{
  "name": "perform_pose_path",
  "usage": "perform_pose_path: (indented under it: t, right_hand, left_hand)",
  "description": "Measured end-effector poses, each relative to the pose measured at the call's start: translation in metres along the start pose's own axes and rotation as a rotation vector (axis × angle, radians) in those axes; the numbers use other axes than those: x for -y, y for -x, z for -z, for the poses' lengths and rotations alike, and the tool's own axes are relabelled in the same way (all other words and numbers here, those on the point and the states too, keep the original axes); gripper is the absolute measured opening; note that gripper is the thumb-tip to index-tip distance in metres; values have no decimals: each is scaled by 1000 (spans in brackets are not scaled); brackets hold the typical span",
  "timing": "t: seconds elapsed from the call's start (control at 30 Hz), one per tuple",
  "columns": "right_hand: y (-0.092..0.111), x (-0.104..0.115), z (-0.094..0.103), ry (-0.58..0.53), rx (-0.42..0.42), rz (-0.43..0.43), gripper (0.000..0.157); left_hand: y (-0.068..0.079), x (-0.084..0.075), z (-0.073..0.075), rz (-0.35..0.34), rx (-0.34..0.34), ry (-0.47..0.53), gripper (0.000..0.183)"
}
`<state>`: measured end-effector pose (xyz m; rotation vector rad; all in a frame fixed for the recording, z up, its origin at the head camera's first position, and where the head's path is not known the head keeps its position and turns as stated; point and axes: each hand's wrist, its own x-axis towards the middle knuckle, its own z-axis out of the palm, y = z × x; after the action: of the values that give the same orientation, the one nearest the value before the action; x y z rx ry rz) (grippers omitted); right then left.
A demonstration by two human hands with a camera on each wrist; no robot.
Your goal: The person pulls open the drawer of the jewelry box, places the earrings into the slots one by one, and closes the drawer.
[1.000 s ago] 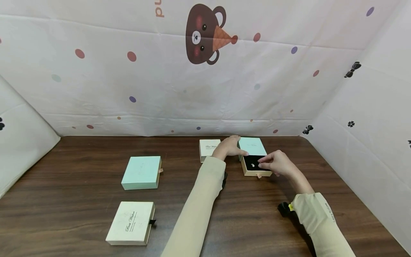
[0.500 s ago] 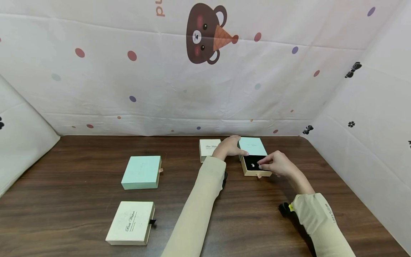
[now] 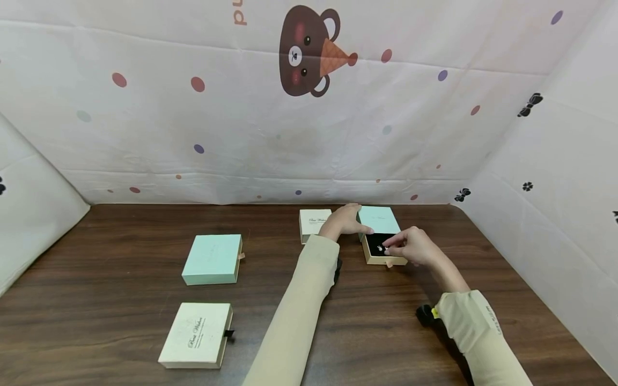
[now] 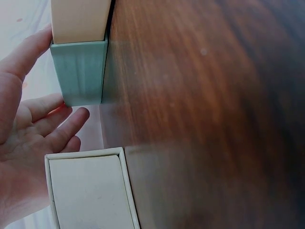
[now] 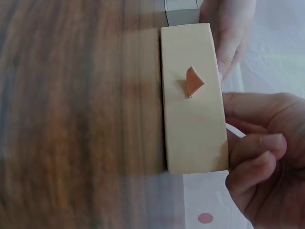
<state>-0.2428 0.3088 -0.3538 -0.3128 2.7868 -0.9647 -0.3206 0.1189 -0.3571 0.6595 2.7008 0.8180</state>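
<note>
At the back right stands a mint jewelry box (image 3: pixel 380 217). Its cream drawer (image 5: pixel 195 129) is pulled out toward me, showing a black lining (image 3: pixel 376 239). My left hand (image 3: pixel 344 221) holds the box's sleeve, thumb by the front edge and fingers at the far end; the left wrist view shows the sleeve's green side (image 4: pixel 81 71). Over the drawer, my right hand (image 3: pixel 416 246) pinches a small silvery earring at the lining. A second earring (image 3: pixel 380 248) sits just left of those fingertips. The right fingertips are hidden behind the drawer front in the right wrist view.
A small white box (image 3: pixel 311 219) stands behind my left forearm. Farther left lie a closed mint box (image 3: pixel 213 257) and a closed white box (image 3: pixel 195 333) with a black ribbon tab. A patterned cloth (image 3: pixel 232 123) hangs at the table's back edge.
The right fingertips have shifted slightly left over the lining, closer to the second earring. My left hand and the boxes have stayed in place.
</note>
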Motion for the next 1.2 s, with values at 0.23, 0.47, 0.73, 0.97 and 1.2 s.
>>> perform_pose_path:
  t: [0.23, 0.47, 0.73, 0.97, 1.2]
  right_hand:
    - [0, -2, 0, 18, -10, 2, 17]
    - [1, -3, 1, -15, -4, -23, 24]
    - [8, -14, 13, -242, 31, -84, 38]
    - [10, -22, 20, -341, 70, -59, 47]
    - [11, -32, 24, -361, 105, -76, 47]
  left_hand:
    - [0, -1, 0, -3, 5, -8, 81]
    - [0, -1, 0, 3, 5, -10, 81]
    - [0, 0, -1, 7, 5, 1, 81]
    - [-1, 1, -2, 4, 2, -2, 82]
    - [-1, 2, -2, -8, 0, 5, 82]
